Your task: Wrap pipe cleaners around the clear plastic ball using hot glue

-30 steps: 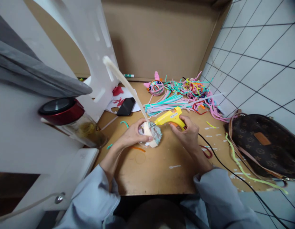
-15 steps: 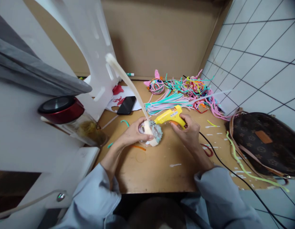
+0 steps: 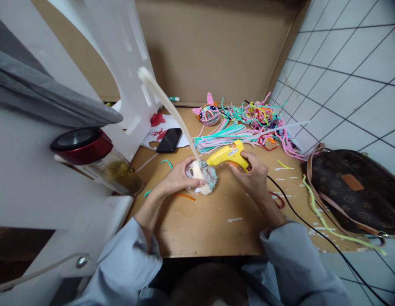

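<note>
My left hand (image 3: 182, 177) is closed round a small ball (image 3: 210, 178) wrapped in pale and teal fuzzy strands. A long cream strip (image 3: 174, 112) crosses the ball under my thumb, and its free end rises up and to the left. In my right hand (image 3: 253, 173) is a yellow glue gun (image 3: 229, 154), gripped by its handle. The gun's nozzle points left and meets the top of the ball beside the strip; whether glue is coming out is too small to tell. A black cord (image 3: 299, 221) trails from the gun to the lower right.
Behind my hands lie pink and teal pipe cleaners (image 3: 216, 138), a tangled colourful heap (image 3: 261, 114) and a decorated ball with eyes (image 3: 210, 114). A phone (image 3: 169, 140) and a glass bottle with a red lid (image 3: 101, 163) stand left; a brown bag (image 3: 359, 187) sits right.
The free end of the cream strip has shifted slightly up and to the left. Both hands and the glue gun have hardly moved.
</note>
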`<state>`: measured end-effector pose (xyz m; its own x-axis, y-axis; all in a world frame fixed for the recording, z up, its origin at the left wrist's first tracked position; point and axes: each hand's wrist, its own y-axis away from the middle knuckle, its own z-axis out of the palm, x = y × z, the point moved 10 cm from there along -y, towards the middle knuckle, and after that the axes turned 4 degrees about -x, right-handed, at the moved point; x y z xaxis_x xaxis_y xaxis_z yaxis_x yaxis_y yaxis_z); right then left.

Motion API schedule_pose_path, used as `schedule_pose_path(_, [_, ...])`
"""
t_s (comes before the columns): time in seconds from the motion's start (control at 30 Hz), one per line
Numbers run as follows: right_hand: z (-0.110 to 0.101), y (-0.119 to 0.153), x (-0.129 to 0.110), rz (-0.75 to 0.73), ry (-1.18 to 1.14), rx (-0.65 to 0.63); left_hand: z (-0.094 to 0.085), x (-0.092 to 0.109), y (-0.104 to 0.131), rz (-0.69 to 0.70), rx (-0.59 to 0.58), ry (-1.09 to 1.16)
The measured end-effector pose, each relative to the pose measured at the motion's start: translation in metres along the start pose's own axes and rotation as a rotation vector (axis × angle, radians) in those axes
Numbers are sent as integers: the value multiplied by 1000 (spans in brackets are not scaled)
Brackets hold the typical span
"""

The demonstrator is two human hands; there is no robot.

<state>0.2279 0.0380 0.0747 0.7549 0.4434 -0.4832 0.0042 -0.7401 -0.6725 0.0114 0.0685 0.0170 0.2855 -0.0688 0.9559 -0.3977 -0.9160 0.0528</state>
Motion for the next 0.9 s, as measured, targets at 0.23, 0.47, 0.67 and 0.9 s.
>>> schedule_pose_path(0.23, [2, 0, 2, 10, 17, -30, -1, -1, 0, 6, 3, -18])
schedule_pose_path(0.47, [1, 1, 2, -2, 8, 2, -2, -5, -1, -2, 7, -38])
schedule_pose_path(0.67, [1, 1, 0, -4, 19, -4, 0, -3, -1, -11, 5, -35])
schedule_pose_path(0.9, [-3, 0, -4, -45, -1, 19, -1, -4, -1, -19, 2, -39])
